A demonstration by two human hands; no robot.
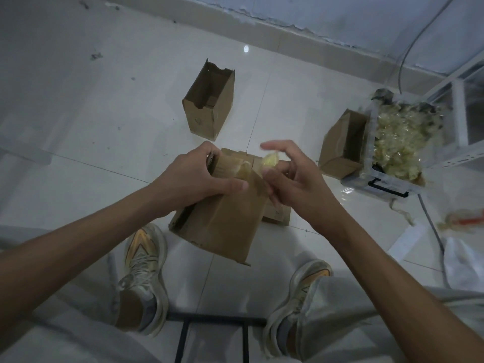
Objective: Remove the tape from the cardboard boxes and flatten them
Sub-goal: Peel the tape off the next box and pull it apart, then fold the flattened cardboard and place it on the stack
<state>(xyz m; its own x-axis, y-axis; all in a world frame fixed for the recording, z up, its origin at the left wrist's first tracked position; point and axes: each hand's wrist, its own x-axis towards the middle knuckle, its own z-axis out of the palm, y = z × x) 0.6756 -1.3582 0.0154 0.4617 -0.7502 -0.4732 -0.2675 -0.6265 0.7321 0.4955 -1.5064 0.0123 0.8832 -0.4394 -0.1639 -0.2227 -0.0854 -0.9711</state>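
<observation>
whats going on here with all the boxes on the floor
A seated person is stripping tape off a cardboard box. The left hand grips its top edge, and the right hand pinches a crumpled wad of tape. Two more open boxes stand on the floor, and a clear bin holds discarded tape.
</observation>
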